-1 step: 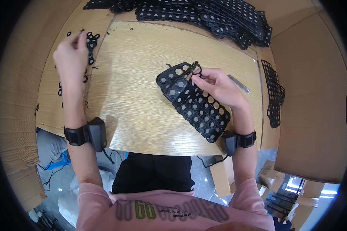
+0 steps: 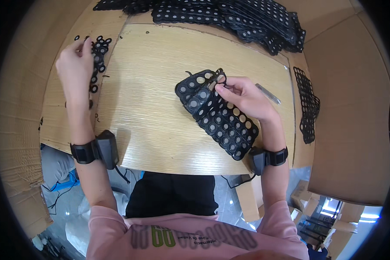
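While the right grip [image 2: 247,97] pinches the black perforated sheet [image 2: 219,121] over the table [image 2: 147,91], the left grip [image 2: 75,65] is beside loose rings [image 2: 99,58], any hold unclear; a gentle, steady pinch should best protect the sheet.

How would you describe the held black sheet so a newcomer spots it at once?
Start at the pale wooden table. Right of its middle, the right hand pinches the sheet, which is studded with grey discs. Unlike the pile at the far side and the mesh strip at far right, this one is in a hand.
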### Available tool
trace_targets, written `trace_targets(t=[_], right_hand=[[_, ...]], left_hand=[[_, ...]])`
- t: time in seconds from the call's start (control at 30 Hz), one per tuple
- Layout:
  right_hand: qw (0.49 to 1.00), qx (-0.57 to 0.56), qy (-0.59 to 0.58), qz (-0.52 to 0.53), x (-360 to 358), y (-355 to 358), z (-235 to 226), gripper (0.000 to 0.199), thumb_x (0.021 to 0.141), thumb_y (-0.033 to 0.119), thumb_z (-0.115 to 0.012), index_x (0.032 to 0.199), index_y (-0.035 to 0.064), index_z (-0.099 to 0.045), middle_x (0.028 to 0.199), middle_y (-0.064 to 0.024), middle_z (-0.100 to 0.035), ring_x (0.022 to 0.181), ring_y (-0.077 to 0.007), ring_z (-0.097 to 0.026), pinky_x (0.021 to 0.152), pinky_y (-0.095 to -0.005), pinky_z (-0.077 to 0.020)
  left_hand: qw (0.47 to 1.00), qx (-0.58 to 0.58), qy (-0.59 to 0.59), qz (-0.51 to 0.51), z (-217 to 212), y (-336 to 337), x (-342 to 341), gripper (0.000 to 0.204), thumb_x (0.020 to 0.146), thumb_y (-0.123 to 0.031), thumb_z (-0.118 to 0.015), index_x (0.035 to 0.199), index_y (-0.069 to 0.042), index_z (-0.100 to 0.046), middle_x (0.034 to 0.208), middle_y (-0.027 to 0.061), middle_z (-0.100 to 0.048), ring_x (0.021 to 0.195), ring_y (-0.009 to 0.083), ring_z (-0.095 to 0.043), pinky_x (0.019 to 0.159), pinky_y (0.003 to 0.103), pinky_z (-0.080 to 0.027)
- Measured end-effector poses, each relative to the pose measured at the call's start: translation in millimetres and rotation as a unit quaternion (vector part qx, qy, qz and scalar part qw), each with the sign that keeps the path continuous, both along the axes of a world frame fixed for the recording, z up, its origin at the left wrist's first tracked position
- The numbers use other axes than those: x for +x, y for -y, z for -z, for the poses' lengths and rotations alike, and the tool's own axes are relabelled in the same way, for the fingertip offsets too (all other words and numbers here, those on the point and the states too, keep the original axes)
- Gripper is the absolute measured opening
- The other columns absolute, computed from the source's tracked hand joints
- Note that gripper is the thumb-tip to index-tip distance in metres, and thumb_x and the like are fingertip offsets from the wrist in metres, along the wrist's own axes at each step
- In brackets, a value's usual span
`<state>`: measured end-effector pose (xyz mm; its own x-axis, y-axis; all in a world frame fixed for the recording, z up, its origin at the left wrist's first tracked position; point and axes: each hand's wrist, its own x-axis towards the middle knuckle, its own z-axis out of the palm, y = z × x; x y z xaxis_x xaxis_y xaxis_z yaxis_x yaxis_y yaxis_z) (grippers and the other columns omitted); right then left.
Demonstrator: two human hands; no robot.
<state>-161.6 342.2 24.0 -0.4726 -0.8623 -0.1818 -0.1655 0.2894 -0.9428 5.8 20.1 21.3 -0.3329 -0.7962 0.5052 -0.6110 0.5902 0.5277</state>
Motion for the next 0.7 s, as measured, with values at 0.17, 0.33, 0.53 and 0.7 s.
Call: trace_targets(t=[0.17,0.33,0.53,0.7], right_hand=[[0.997,0.058,0.000,0.060,-2.2,-0.3,-3.6,0.025,0.094,0.025,-0.063,0.089,0.0019,-0.070,0.073,0.0078,-0.059,0.067,0.0000,-0.049,0.060,-0.0176,-0.0390],[0.995,-0.011,0.020,0.096,2.2,1.5,-6.1,0.029,0.092,0.029,-0.066,0.082,0.0032,-0.071,0.069,0.0069,-0.060,0.062,0.0000,-0.048,0.058,-0.0179,-0.0387],[0.992,-0.066,0.047,0.096,13.5,7.4,-7.1,0.024,0.092,0.023,-0.065,0.090,0.0000,-0.071,0.079,0.0049,-0.065,0.071,0.0001,-0.053,0.063,-0.0181,-0.0429],[0.995,-0.072,0.043,0.054,18.4,5.9,-12.9,0.021,0.094,0.018,-0.063,0.096,-0.0012,-0.070,0.083,0.0035,-0.066,0.075,-0.0009,-0.054,0.066,-0.0184,-0.0447]], left_hand=[[0.981,-0.186,0.046,-0.040,15.9,9.8,-1.0,0.027,0.086,-0.027,-0.066,0.104,-0.008,-0.071,0.094,0.0146,-0.069,0.087,0.0266,-0.066,0.079,0.036,-0.050],[0.950,-0.087,-0.138,0.264,5.4,-45.6,-26.1,0.015,0.085,-0.009,-0.065,0.100,-0.006,-0.068,0.090,0.0081,-0.066,0.080,0.0175,-0.062,0.070,0.028,-0.048],[0.799,0.115,-0.141,0.573,-1.3,-129.2,-30.8,0.018,0.081,-0.006,-0.070,0.097,0.000,-0.067,0.088,0.0087,-0.065,0.078,0.0149,-0.060,0.067,0.026,-0.046],[0.780,0.165,-0.105,0.594,6.7,-138.1,-32.8,0.022,0.075,-0.006,-0.076,0.094,0.001,-0.068,0.083,0.0094,-0.065,0.074,0.0163,-0.061,0.067,0.027,-0.049]])
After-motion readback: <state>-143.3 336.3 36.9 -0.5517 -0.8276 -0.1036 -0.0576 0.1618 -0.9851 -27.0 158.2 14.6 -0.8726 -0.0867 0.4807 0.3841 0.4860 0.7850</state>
